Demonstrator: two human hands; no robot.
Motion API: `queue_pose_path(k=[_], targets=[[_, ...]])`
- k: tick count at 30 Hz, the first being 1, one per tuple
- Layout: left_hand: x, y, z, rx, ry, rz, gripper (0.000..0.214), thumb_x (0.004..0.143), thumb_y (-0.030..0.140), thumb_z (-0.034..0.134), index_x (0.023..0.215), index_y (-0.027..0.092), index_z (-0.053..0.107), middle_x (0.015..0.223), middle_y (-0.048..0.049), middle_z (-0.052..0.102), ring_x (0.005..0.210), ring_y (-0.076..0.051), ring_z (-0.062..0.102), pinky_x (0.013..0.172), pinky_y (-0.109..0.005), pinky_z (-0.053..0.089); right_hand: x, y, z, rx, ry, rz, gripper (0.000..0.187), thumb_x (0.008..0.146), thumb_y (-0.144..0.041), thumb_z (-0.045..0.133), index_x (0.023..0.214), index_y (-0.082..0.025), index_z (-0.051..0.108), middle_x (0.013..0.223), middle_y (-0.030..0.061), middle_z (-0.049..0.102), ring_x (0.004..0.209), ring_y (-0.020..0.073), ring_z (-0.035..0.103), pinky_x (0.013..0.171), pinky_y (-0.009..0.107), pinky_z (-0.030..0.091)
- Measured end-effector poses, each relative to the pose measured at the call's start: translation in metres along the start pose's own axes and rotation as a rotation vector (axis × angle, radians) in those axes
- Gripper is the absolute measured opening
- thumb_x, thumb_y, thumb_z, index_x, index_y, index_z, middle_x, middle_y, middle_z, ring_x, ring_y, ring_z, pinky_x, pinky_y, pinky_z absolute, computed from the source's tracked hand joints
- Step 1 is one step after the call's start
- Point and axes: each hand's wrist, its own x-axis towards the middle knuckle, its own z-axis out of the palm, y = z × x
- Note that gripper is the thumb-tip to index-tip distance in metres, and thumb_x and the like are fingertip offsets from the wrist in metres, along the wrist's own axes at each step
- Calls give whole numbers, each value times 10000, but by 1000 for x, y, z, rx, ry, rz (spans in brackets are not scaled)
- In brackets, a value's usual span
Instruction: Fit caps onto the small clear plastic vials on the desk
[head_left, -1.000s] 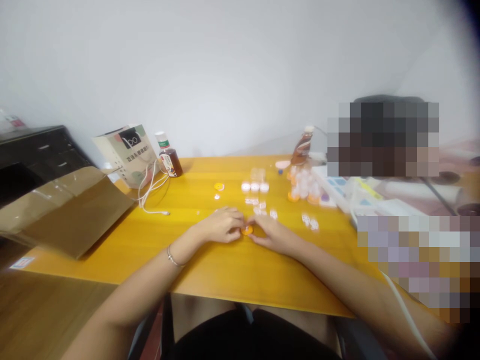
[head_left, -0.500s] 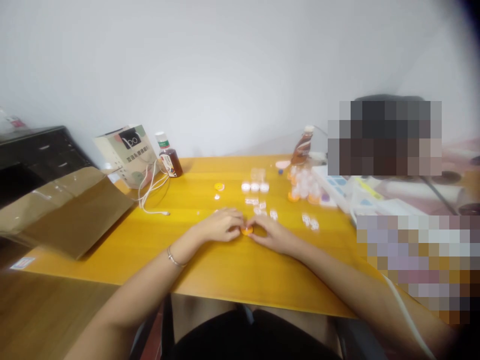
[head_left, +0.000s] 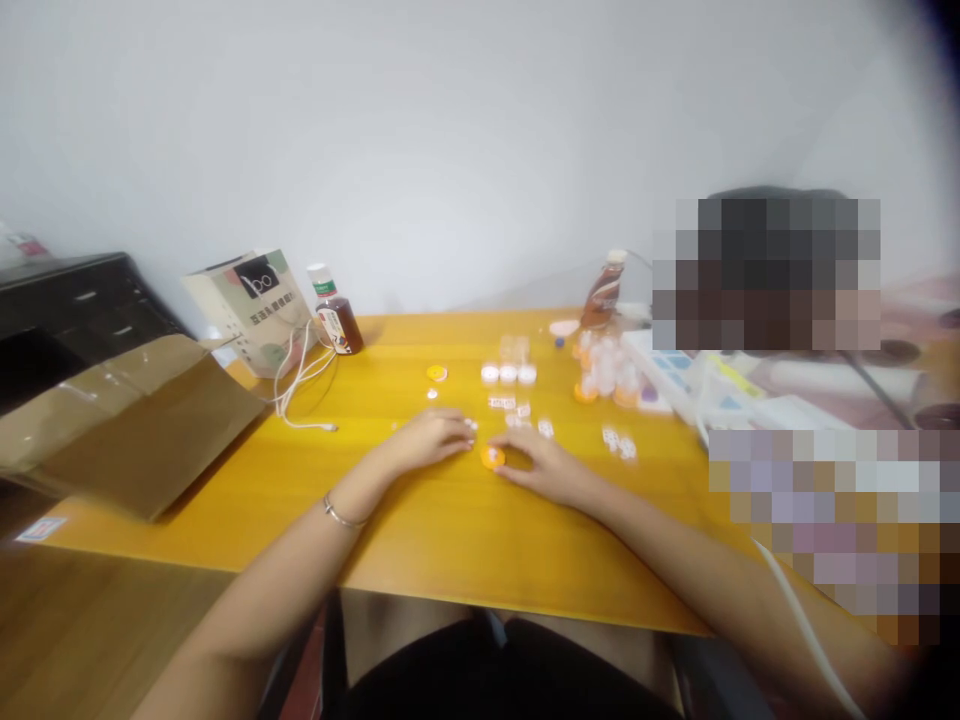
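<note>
In the middle of the yellow tabletop (head_left: pixel 420 530), a small orange disc (head_left: pixel 487 463) is laid flat. Its edge is held between the thumb and a finger of the right hand (head_left: pixel 544 465), so the right grip is clamped on it. A small white bit (head_left: pixel 493 453) can be seen on top of the disc. The left hand (head_left: pixel 431 438) is held just beside, with its fingertips near a little white piece (head_left: pixel 470 424). The view is blurred there, so it cannot be told whether that piece is pinched by the left grip or only lies next to it.

The disc could be knocked out of place if the left hand were brought in too fast. It could also be slid or turned if it were pushed from one side only, since the tabletop looks smooth. The white bit could be tipped off by a bump from a finger. If the little white piece is pinched loosely, it could be dropped and mixed up with the white tiles (head_left: pixel 510 404). Those are scattered just past the right hand and could be brushed by it. The white round pieces (head_left: pixel 508 373) are set farther back, so a bump there seems less likely.
</note>
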Motion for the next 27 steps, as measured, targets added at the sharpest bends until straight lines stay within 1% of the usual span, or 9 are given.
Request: queue_pose_path(k=[3, 5, 10, 13, 16, 19, 22, 25, 27], targets=[[0, 1, 1, -10, -25, 11, 178, 836, 257, 469, 846, 166, 622, 836, -52, 591, 789, -130, 554, 734, -231, 412, 0, 1, 0, -13, -4, 3, 230, 749, -261, 574, 973, -209, 580, 944, 55, 616, 911, 198, 567, 816, 362, 460], [0, 1, 2, -41, -30, 0, 165, 835, 247, 470, 846, 162, 611, 847, -50, 586, 792, -127, 551, 736, -228, 413, 0, 0, 0, -12, -7, 4, 227, 747, -260, 580, 968, -208, 585, 941, 56, 607, 912, 195, 564, 823, 359, 458], [0, 1, 7, -55, 8, -54, 148, 845, 219, 442, 827, 151, 573, 821, -43, 572, 774, -123, 538, 733, -230, 413, 0, 0, -1, 1, -14, 0, 242, 723, -270, 614, 955, -208, 583, 960, 64, 587, 931, 204, 558, 818, 359, 460], [1, 3, 8, 7, 20, -42, 153, 853, 211, 420, 832, 156, 561, 813, -43, 571, 779, -130, 537, 727, -232, 408, 1, 1, -1, 4, -10, -7, 240, 720, -271, 615, 950, -214, 580, 953, 63, 581, 922, 205, 560, 806, 358, 465], [2, 4, 7, 103, 0, -10, 179, 863, 223, 396, 849, 162, 564, 820, -49, 568, 766, -133, 539, 699, -228, 405, 0, 1, -1, 11, -7, -23, 222, 730, -248, 594, 949, -213, 576, 944, 60, 578, 914, 200, 563, 807, 352, 465], [2, 2, 7, 205, -23, 4, 183, 852, 236, 405, 814, 158, 566, 772, -46, 560, 711, -131, 538, 646, -223, 401, 0, 1, -1, 19, -3, -26, 217, 733, -232, 581, 949, -212, 576, 939, 59, 575, 913, 200, 561, 809, 352, 466], [3, -1, 9, 315, -30, 24, 163, 833, 211, 416, 786, 147, 559, 739, -53, 558, 698, -140, 541, 649, -237, 406, 0, 0, -1, 26, -7, -21, 208, 734, -225, 575, 942, -214, 577, 943, 58, 574, 926, 200, 553, 823, 352, 462], [3, 1, 11, 383, -14, 55, 159, 828, 183, 404, 795, 136, 552, 729, -60, 563, 699, -147, 545, 670, -257, 416, 0, 1, -1, 29, -18, -23, 193, 740, -220, 570, 932, -211, 577, 945, 57, 573, 930, 198, 547, 836, 355, 455], [1, 6, 11, 360, 20, 84, 168, 837, 190, 393, 823, 137, 552, 744, -58, 574, 708, -141, 547, 675, -254, 420, 0, 1, -1, 33, -24, -27, 193, 742, -218, 570, 934, -210, 575, 942, 57, 571, 920, 195, 546, 839, 359, 452]])
